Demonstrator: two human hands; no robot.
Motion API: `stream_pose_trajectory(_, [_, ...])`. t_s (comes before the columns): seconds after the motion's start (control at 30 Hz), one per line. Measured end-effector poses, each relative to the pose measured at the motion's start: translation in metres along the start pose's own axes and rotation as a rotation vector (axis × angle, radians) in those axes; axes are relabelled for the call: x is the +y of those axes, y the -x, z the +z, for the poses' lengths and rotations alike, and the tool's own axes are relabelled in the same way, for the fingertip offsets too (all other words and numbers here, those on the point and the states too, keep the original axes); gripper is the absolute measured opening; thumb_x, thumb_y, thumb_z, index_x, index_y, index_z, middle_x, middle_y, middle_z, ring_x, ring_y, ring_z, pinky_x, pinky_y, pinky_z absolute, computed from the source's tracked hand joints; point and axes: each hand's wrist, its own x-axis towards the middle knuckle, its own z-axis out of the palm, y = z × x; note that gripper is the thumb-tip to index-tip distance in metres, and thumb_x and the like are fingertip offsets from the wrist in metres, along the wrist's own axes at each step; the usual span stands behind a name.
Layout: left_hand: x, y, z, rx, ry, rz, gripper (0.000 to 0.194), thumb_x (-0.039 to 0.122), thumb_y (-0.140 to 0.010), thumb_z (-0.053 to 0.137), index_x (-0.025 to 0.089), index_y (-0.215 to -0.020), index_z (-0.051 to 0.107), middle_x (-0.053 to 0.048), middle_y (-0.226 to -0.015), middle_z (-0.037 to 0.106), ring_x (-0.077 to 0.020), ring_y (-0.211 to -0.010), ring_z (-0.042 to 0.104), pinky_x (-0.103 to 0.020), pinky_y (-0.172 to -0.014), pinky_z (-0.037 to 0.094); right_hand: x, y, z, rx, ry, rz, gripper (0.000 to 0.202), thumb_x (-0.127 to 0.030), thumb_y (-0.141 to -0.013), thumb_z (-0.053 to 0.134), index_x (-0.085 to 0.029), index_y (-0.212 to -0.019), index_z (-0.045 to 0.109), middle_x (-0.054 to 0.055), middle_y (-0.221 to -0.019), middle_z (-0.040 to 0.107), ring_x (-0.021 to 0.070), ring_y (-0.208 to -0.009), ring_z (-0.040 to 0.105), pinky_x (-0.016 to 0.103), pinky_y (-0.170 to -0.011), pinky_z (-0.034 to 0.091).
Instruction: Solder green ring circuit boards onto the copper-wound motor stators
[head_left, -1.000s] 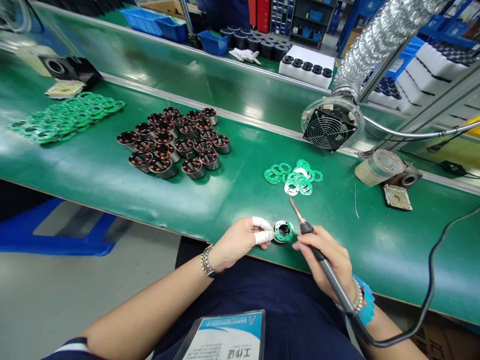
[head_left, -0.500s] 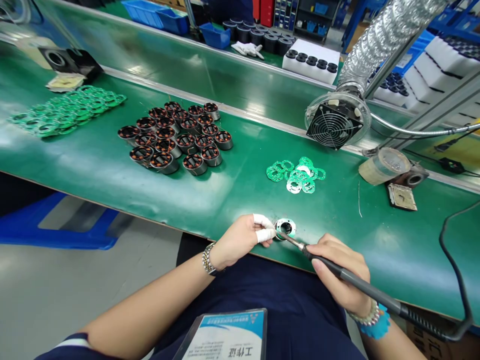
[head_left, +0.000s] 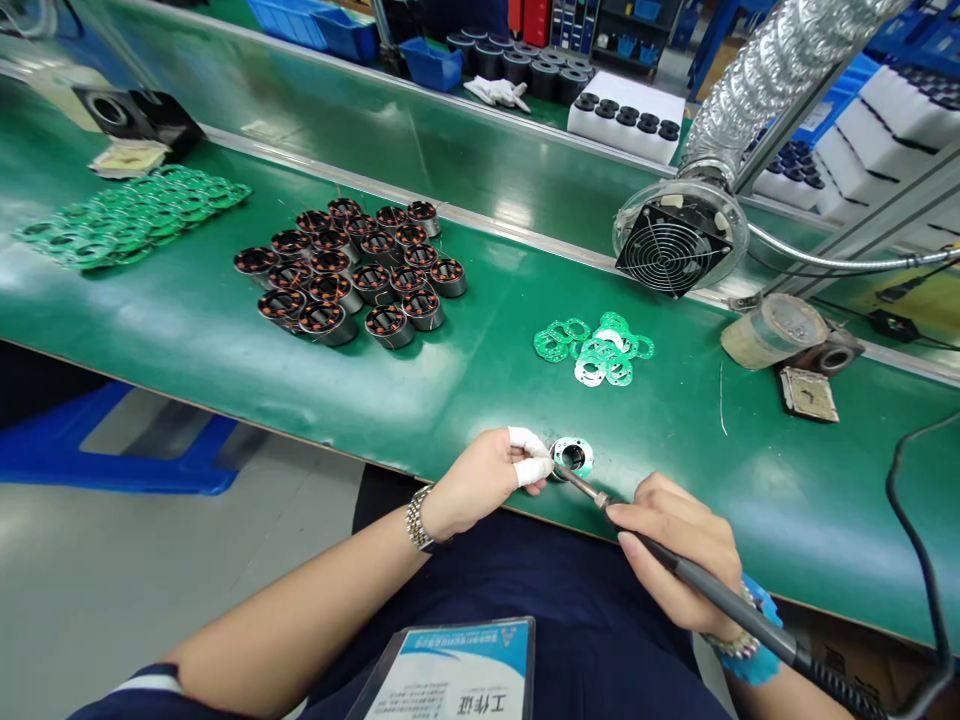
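Note:
Near the front edge of the bench stands a motor stator with a ring-shaped circuit board on top. My left hand, with white wraps on thumb and forefinger, is closed in a pinch at the board's left edge. What lies between those fingertips is too small to make out. My right hand is wrapped round a soldering iron. Its tip meets the left side of the board, right beside my left fingertips.
Loose green ring boards lie beyond the stator. Wound stators stand grouped left of centre, with stacked boards farther left. A fume fan hangs at the back right, above a tub and an iron stand with sponge. The iron's cord loops at right.
My right hand and the handle of the soldering iron have shifted slightly, while the tip stays at the board's left side. My left hand holds the same pinch.

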Motion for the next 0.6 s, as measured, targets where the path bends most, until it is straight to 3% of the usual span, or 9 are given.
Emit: stream_pose_trajectory(0.6, [0.0029,0.0008,0.0012,0.012,0.014,-0.016,0.007,0.018,-0.067,0.064,0.013,-0.066,0.059,0.001,-0.058,0.061,-0.0094,-0.053,0.056,-0.022,-0.058,0.046,0.0,0.0013,-0.0061,0.022,-0.002,-0.012,0.029,-0.005,-0.072,0.053,-0.016,-0.097,0.065,0.002,-0.059,0.053,0.0144,-0.056,0.049,0.03,-0.053,0.044])
